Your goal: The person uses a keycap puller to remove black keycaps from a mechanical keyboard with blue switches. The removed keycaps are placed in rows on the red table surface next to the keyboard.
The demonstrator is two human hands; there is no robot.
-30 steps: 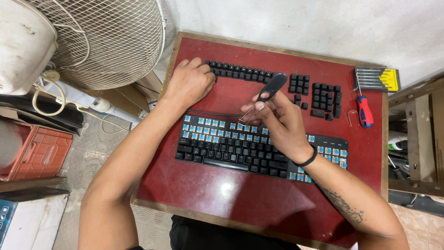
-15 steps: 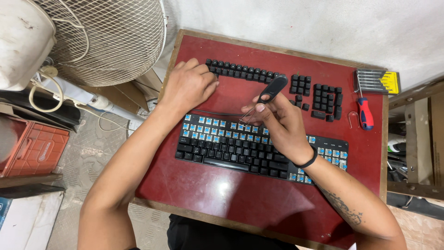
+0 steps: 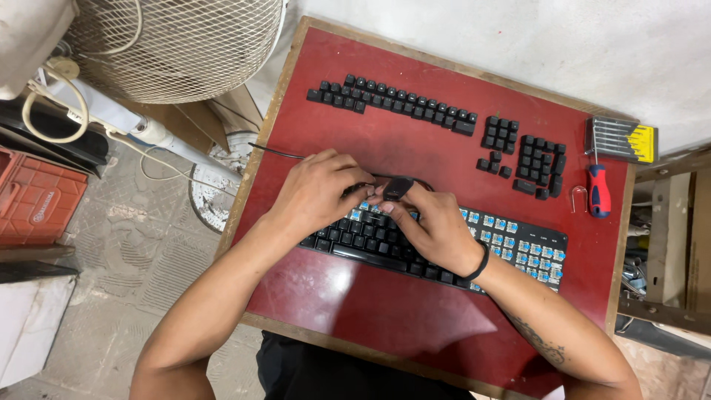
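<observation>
A black keyboard (image 3: 518, 250) lies on the red table (image 3: 415, 148); many of its blue switches are bare on the right, and its left part is keyed. My right hand (image 3: 433, 222) pinches a long black keycap (image 3: 398, 187) over the keyboard's upper left edge. My left hand (image 3: 318, 194) rests next to it with its fingers curled down at the same edge. Those fingertips meet the keycap, and what is under them is hidden. A black band sits on my right wrist.
A row of loose black keycaps (image 3: 392, 104) and a keycap cluster (image 3: 529, 159) lie at the table's back. A red-handled screwdriver (image 3: 598, 189), a wire puller (image 3: 578, 198) and a screwdriver set (image 3: 622, 139) sit at the right. A fan (image 3: 178, 44) and a red crate (image 3: 33, 196) stand to the left.
My left hand left the loose keycap row and came down to the keyboard. My right hand lowered the long keycap from the air to the keyboard's upper left edge.
</observation>
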